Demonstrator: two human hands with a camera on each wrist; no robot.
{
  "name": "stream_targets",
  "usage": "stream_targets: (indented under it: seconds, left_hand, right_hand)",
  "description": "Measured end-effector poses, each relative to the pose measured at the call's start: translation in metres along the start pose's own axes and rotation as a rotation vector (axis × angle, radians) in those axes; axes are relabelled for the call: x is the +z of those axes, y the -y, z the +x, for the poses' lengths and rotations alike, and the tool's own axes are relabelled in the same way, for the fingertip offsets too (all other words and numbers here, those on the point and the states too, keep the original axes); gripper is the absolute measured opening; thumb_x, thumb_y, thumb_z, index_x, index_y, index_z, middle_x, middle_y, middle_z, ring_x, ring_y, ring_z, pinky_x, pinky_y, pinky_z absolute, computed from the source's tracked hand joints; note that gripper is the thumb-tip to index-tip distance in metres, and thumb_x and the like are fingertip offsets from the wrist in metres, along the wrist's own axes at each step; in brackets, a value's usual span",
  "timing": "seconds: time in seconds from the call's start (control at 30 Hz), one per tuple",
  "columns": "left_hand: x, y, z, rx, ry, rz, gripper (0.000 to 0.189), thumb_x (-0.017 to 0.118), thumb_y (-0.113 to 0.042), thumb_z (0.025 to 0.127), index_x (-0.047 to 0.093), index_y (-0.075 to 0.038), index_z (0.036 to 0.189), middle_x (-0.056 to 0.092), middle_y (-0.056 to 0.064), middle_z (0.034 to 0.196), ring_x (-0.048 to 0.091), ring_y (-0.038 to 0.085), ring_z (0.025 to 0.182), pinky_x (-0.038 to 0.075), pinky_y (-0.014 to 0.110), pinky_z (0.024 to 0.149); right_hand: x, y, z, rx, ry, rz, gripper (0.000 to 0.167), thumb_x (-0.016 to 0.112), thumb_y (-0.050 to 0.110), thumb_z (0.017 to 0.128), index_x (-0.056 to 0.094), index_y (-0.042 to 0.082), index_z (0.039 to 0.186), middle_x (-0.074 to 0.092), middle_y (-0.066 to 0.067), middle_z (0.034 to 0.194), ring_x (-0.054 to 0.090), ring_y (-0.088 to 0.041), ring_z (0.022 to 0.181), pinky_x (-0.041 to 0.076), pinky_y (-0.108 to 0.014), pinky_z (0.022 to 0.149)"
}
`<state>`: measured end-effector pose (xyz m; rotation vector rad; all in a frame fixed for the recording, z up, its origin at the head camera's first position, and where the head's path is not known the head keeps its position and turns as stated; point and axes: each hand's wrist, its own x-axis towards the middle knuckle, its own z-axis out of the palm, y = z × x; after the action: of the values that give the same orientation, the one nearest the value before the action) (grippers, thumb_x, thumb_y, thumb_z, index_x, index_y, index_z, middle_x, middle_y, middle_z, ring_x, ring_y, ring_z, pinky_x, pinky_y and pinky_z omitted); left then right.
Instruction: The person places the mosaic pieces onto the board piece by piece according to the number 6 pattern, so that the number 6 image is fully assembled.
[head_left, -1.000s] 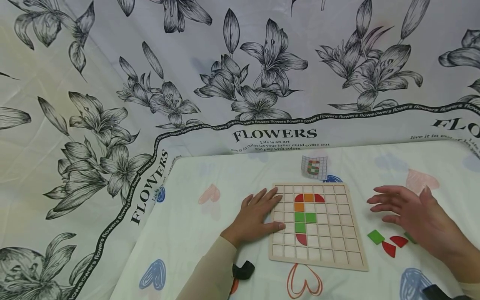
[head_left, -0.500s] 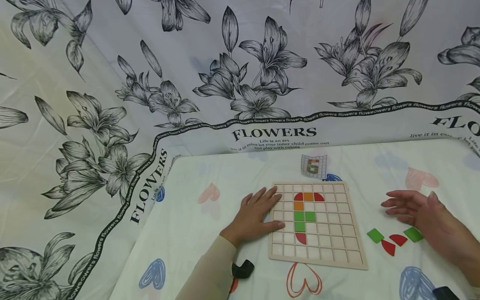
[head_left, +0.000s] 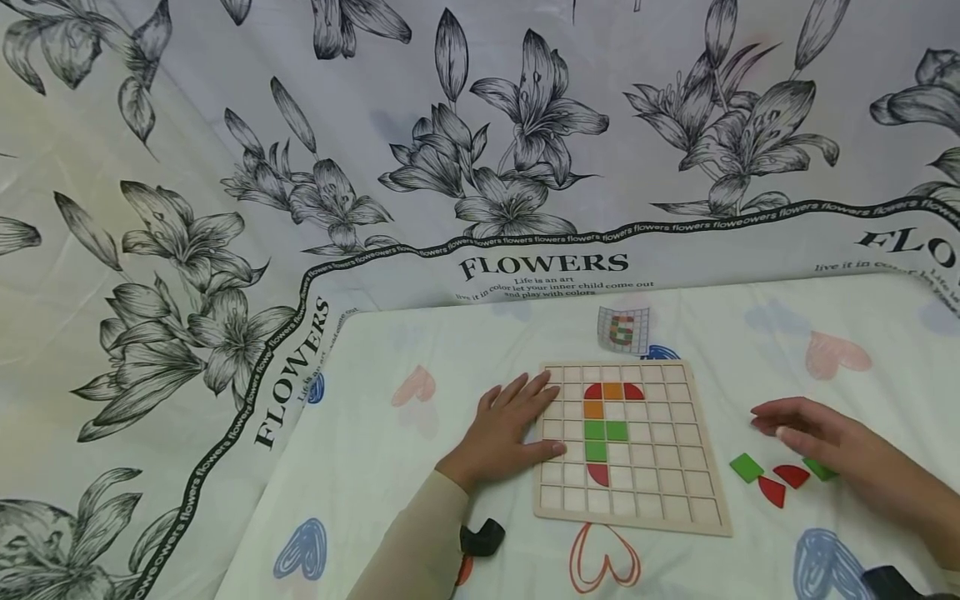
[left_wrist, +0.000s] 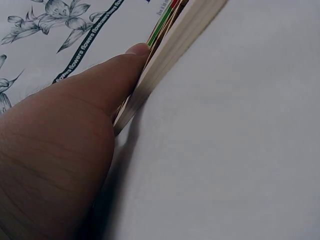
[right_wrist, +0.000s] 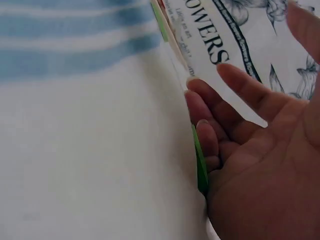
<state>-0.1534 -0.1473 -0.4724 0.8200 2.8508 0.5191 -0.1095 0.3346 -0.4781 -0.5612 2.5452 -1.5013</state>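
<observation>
A square wooden grid board [head_left: 678, 483] lies on the cloth. Red, orange and green tiles fill some of its cells, including a green square [head_left: 596, 451] and an orange square [head_left: 593, 409]. My left hand [head_left: 510, 437] rests on the board's left edge, fingers and thumb spread. To the right of the board, my right hand [head_left: 836, 442] is beside the loose tiles, fingers loosely bent, gripping nothing visible. One green square [head_left: 817, 469] is partly hidden by it and shows against its fingers in the right wrist view. Another green square [head_left: 746, 467] and two red quarter-round tiles [head_left: 791, 476] lie nearby.
Behind the board lies a small card [head_left: 624, 330] printed with a coloured grid pattern. A flower-printed cloth [head_left: 525, 125] hangs at the back. Black straps or devices [head_left: 482, 537] sit at both wrists.
My right hand has drawn back rightward from the board, then turned palm-down and lowered towards the loose tiles. My left hand stays on the board's edge. The view has shifted slightly.
</observation>
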Motion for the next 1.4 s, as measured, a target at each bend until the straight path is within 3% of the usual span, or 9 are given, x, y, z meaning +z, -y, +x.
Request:
stream_targets:
  seconds: [0.17, 0.27, 0.43, 0.6, 0.83, 1.0, 1.1, 1.23, 1.4]
  left_hand:
    - [-0.001, 0.000, 0.000, -0.001, -0.002, -0.006, 0.089, 0.052, -0.079, 0.101, 0.029, -0.035, 0.175, 0.008, -0.019, 0.180, 0.002, 0.014, 0.165, 0.007, 0.058, 0.128]
    - [-0.001, 0.000, 0.000, -0.003, -0.001, -0.003, 0.089, 0.052, -0.079, 0.101, 0.029, -0.035, 0.175, 0.008, -0.019, 0.180, 0.002, 0.014, 0.165, 0.008, 0.058, 0.128]
    - [-0.002, -0.001, 0.000, 0.001, 0.001, -0.007, 0.089, 0.052, -0.079, 0.101, 0.029, -0.034, 0.175, 0.008, -0.019, 0.180, 0.002, 0.014, 0.165, 0.008, 0.058, 0.128]
    - [-0.002, -0.001, 0.000, -0.004, 0.006, -0.004, 0.089, 0.051, -0.080, 0.101, 0.028, -0.035, 0.175, 0.007, -0.020, 0.179, 0.001, 0.013, 0.165, 0.007, 0.057, 0.128]
    - [-0.002, -0.001, 0.000, -0.007, 0.007, -0.013, 0.089, 0.052, -0.079, 0.101, 0.029, -0.035, 0.174, 0.008, -0.019, 0.180, 0.001, 0.013, 0.165, 0.006, 0.057, 0.128]
    - [-0.001, -0.001, 0.000, -0.007, 0.006, -0.015, 0.088, 0.053, -0.078, 0.101, 0.030, -0.034, 0.174, 0.010, -0.018, 0.180, 0.003, 0.015, 0.165, 0.007, 0.057, 0.128]
    - [-0.001, -0.001, 0.000, -0.008, 0.006, -0.010, 0.088, 0.053, -0.078, 0.101, 0.030, -0.034, 0.174, 0.010, -0.018, 0.180, 0.003, 0.015, 0.165, 0.007, 0.057, 0.128]
    - [-0.001, -0.001, 0.000, -0.008, 0.006, -0.006, 0.088, 0.053, -0.078, 0.101, 0.030, -0.034, 0.174, 0.009, -0.018, 0.180, 0.003, 0.015, 0.165, 0.007, 0.058, 0.128]
    - [0.000, -0.001, 0.000, -0.008, 0.007, -0.005, 0.089, 0.053, -0.078, 0.101, 0.029, -0.034, 0.174, 0.010, -0.018, 0.180, 0.002, 0.014, 0.165, 0.008, 0.058, 0.128]
  right_hand:
    - [-0.003, 0.002, -0.003, -0.003, 0.009, -0.103, 0.043, 0.082, 0.008, 0.097, 0.067, 0.013, 0.137, 0.071, 0.013, 0.131, 0.060, 0.007, 0.118, 0.042, -0.008, 0.091]
    - [-0.005, 0.002, -0.005, -0.046, 0.008, -0.153, 0.047, 0.088, 0.008, 0.092, 0.069, 0.016, 0.133, 0.072, 0.009, 0.127, 0.062, 0.004, 0.114, 0.038, -0.006, 0.092]
    - [-0.008, 0.000, -0.008, -0.041, 0.019, -0.247, 0.046, 0.094, 0.010, 0.085, 0.072, 0.017, 0.125, 0.068, 0.014, 0.120, 0.061, 0.002, 0.106, 0.037, -0.003, 0.088]
    - [-0.009, -0.002, -0.010, 0.006, -0.003, -0.327, 0.037, 0.095, 0.010, 0.083, 0.074, 0.019, 0.112, 0.063, 0.020, 0.110, 0.057, 0.001, 0.096, 0.038, -0.004, 0.083]
    - [-0.006, -0.005, -0.010, -0.040, -0.041, -0.327, 0.033, 0.094, 0.008, 0.084, 0.073, 0.027, 0.100, 0.063, 0.018, 0.101, 0.055, -0.003, 0.090, 0.038, -0.006, 0.079]
    - [-0.005, 0.000, -0.010, 0.027, -0.040, -0.319, 0.029, 0.093, 0.015, 0.088, 0.070, 0.030, 0.098, 0.068, 0.017, 0.096, 0.057, -0.004, 0.088, 0.038, -0.008, 0.078]
    - [-0.004, 0.005, -0.009, 0.060, -0.044, -0.308, 0.024, 0.090, 0.012, 0.091, 0.072, 0.026, 0.101, 0.069, 0.015, 0.093, 0.060, -0.003, 0.085, 0.040, -0.009, 0.075]
    - [-0.003, 0.012, -0.008, 0.042, -0.085, -0.271, 0.025, 0.087, 0.001, 0.090, 0.077, 0.016, 0.108, 0.073, 0.014, 0.097, 0.063, 0.001, 0.087, 0.043, -0.007, 0.076]
    - [-0.002, 0.017, -0.005, 0.062, -0.120, -0.220, 0.020, 0.084, 0.000, 0.093, 0.078, 0.012, 0.108, 0.074, 0.011, 0.097, 0.063, -0.003, 0.084, 0.045, -0.010, 0.072]
